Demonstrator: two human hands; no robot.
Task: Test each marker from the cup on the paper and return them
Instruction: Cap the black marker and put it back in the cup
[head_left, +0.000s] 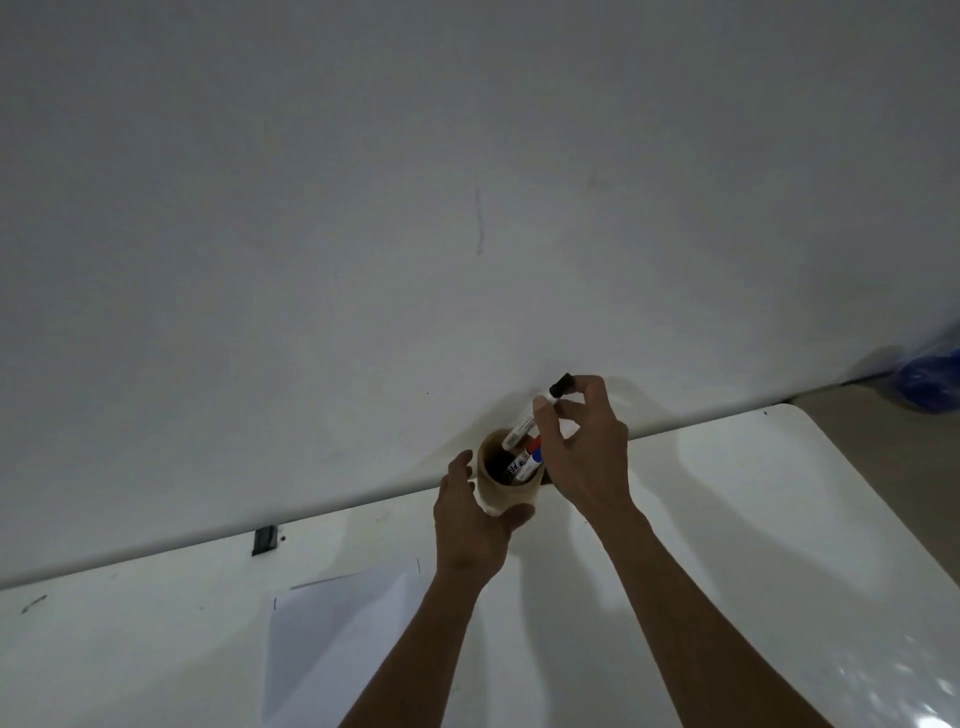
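One marker (535, 415), pinched near its black cap by the right hand (584, 457), stands half-inside the cup (501, 491) gripped by the left hand (470, 525); whether lifting out or returning is indeterminate, and the paper (343, 639) awaits tests.

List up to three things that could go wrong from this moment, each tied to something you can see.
1. The right hand pinches the black-capped marker only near its top, so it might slip.
2. The cup stands at the table's far edge by the wall; the left hand only partly wraps it, so it could tip.
3. The red and blue markers crowd the opening and may snag.
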